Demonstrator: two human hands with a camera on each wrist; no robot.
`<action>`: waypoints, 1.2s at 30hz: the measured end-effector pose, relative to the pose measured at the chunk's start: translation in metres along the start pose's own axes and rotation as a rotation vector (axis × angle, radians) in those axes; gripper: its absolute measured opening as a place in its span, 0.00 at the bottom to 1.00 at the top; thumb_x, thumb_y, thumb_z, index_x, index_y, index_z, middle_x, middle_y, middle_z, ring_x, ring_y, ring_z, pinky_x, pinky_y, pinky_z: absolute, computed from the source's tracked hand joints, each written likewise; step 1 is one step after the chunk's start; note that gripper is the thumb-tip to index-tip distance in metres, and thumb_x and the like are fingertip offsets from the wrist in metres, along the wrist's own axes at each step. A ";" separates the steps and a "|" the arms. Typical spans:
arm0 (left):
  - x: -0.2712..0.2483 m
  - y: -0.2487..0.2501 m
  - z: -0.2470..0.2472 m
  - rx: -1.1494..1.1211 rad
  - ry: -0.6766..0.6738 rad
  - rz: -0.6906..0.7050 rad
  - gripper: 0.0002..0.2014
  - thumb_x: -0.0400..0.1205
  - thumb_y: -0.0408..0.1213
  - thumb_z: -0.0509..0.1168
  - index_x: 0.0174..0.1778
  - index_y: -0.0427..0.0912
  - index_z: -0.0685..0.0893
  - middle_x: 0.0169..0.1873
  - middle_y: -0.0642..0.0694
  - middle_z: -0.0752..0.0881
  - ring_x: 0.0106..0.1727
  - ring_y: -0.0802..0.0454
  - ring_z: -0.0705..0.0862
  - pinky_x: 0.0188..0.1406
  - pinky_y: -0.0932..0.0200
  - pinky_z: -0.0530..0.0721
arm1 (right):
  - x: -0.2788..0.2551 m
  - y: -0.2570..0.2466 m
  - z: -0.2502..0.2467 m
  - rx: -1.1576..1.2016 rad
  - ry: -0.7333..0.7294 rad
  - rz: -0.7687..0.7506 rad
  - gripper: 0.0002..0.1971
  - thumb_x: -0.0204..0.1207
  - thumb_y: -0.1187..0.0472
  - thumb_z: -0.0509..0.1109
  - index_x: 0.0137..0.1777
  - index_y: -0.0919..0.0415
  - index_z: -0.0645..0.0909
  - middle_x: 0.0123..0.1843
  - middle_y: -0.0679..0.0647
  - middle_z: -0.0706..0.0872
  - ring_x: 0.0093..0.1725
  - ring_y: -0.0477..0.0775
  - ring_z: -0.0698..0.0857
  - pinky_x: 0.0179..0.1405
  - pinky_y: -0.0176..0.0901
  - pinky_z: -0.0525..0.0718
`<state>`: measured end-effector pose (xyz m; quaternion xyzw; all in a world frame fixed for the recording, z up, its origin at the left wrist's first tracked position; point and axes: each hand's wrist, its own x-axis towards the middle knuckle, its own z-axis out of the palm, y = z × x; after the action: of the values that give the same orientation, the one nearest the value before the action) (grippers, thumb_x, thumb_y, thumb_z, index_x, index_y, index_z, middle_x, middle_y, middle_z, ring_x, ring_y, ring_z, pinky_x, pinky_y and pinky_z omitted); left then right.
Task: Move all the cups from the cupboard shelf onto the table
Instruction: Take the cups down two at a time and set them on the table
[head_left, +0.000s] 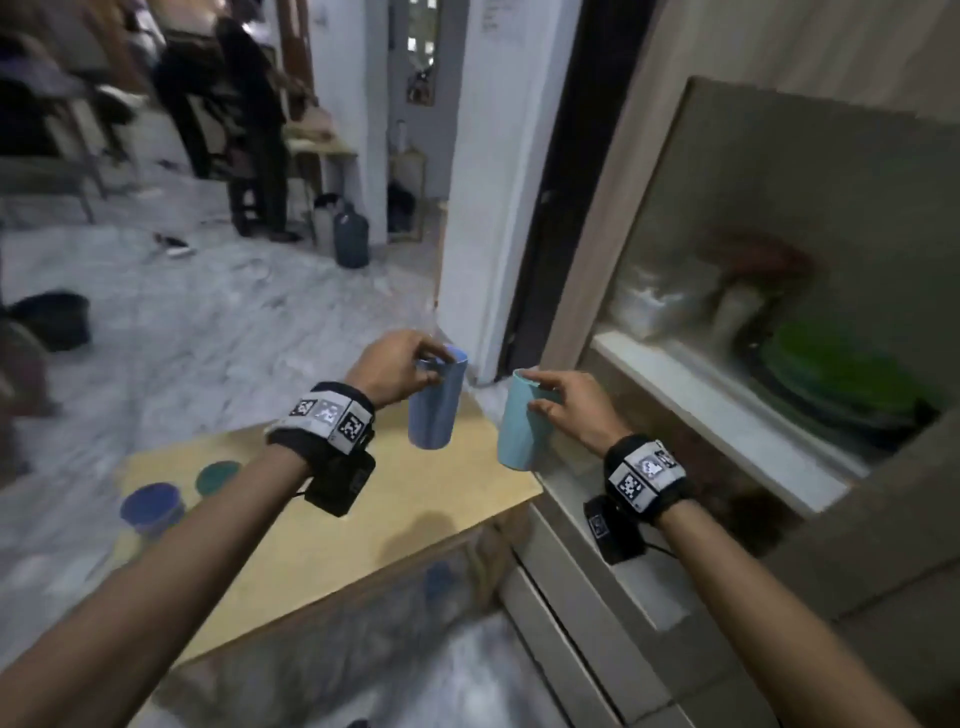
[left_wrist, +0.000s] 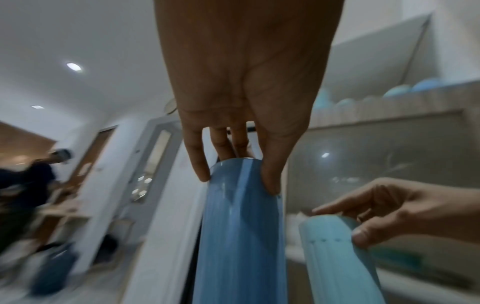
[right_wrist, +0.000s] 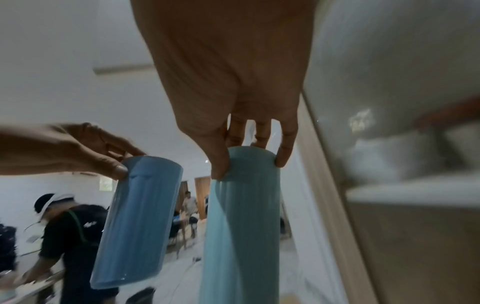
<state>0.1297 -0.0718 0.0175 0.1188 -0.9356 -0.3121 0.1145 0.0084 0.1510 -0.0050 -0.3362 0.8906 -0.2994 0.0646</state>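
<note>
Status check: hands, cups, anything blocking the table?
Left hand grips blue cup. Right hand grips light-blue cup. Both above table; two cups there, drop spot free.

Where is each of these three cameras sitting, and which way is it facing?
Head: on the head, looking down at both forearms, the left hand, the right hand and the wooden table.
Left wrist: along the left palm at the blue cup.
Right wrist: along the right palm at the pale blue cup.
Shared: both cups, all views.
</note>
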 end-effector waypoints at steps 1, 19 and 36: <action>-0.012 -0.025 0.009 0.004 -0.011 -0.068 0.12 0.73 0.32 0.73 0.52 0.45 0.90 0.54 0.44 0.91 0.57 0.46 0.87 0.53 0.56 0.83 | 0.003 -0.001 0.030 0.015 -0.049 0.007 0.23 0.73 0.64 0.74 0.68 0.51 0.83 0.66 0.53 0.87 0.64 0.52 0.85 0.65 0.46 0.83; -0.043 -0.293 0.080 0.342 -0.042 -0.415 0.09 0.75 0.31 0.60 0.42 0.49 0.83 0.42 0.49 0.89 0.54 0.44 0.84 0.79 0.38 0.56 | 0.119 -0.063 0.331 -0.285 -0.407 -0.147 0.05 0.72 0.69 0.64 0.46 0.61 0.78 0.47 0.62 0.87 0.48 0.68 0.84 0.40 0.51 0.79; -0.004 -0.335 0.107 0.351 -0.204 -0.491 0.10 0.75 0.29 0.58 0.32 0.49 0.73 0.32 0.48 0.85 0.48 0.45 0.83 0.80 0.32 0.49 | 0.169 -0.030 0.371 -0.344 -0.460 -0.107 0.07 0.71 0.70 0.62 0.39 0.57 0.72 0.46 0.63 0.85 0.43 0.68 0.82 0.35 0.45 0.70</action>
<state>0.1528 -0.2716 -0.2716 0.3273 -0.9252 -0.1744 -0.0809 0.0129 -0.1565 -0.2744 -0.4478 0.8712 -0.0629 0.1911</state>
